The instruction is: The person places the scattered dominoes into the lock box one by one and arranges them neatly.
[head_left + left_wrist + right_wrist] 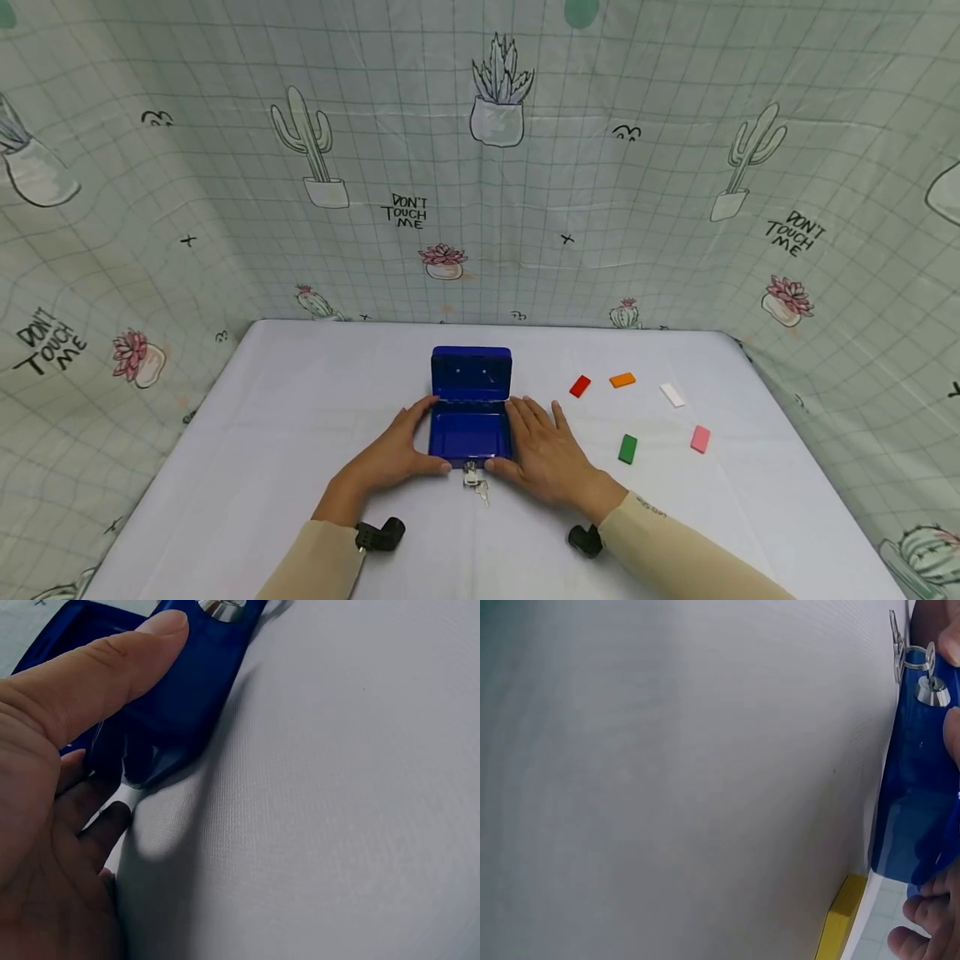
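A blue metal cash box (pixel 471 433) stands on the white table with its lid (pixel 471 373) raised at the back; nothing lies inside. My left hand (pixel 390 454) holds the box's left side, thumb on the front wall and fingers toward the back corner. On the other side, my right hand (pixel 551 458) grips it likewise, its thumb at the front and its fingers along the right wall. Between the two thumbs sits a silver lock (pixel 932 691) in the front wall, with keys (pixel 482 492) hanging from it on a ring.
To the right lie small flat blocks: red (pixel 580 386), orange (pixel 622 380), white (pixel 672 395), green (pixel 627 448) and pink (pixel 700 438). A yellow block (pixel 841 919) shows near the box in the right wrist view. A patterned cloth (pixel 525 192) hangs behind the table.
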A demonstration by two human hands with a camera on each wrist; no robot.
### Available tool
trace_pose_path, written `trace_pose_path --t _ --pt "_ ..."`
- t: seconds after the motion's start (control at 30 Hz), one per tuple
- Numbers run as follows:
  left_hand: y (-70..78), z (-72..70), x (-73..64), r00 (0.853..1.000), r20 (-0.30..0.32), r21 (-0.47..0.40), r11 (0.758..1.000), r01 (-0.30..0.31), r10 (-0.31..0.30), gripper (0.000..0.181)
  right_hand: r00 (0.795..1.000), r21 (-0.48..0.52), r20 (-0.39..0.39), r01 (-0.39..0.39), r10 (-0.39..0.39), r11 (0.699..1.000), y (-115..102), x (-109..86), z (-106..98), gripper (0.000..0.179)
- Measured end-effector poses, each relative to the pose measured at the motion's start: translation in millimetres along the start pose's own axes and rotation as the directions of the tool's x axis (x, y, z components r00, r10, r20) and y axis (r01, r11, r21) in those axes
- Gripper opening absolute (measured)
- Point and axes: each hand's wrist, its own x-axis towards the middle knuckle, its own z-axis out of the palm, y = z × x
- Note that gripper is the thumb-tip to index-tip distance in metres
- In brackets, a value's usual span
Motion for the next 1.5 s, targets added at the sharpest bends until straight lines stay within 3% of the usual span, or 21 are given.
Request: trace_pose_path --t 0.23,0.5,0.83,1.13,1.5 --pt "0.3 4.4 2.5 1.000 -0.017 -0.008 1.000 -0.001 0.001 0.109 0.998 -0.026 -0.063 0.000 -0.002 1.000 5.7 -4.3 1.3 0.095" --pt "0.3 6.0 2.9 1.000 -0.027 -0.015 1.000 0.011 -0.011 0.110 0.997 -0.056 -0.063 -0.035 0.032 0.998 17.9 -12.5 -1.9 0.096" --pt "0.3 4.8 3.4 1.000 -0.019 -0.006 1.000 -0.004 0.004 0.109 0.992 -0.113 -0.118 -0.059 0.046 0.992 36.4 -28.0 -4.2 0.085" --pt "1.4 2.6 3.7 1.000 -0.011 0.041 0.999 0.022 -0.022 0.111 0.994 -0.116 -0.077 -0.087 0.079 0.989 46.6 -40.3 -6.6 0.079" --pt "0.9 3.2 3.3 0.999 -0.007 0.015 0.999 0.049 -0.048 0.112 0.996 -0.121 -0.060 -0.069 0.062 0.990 51.1 -39.5 -7.7 0.068"
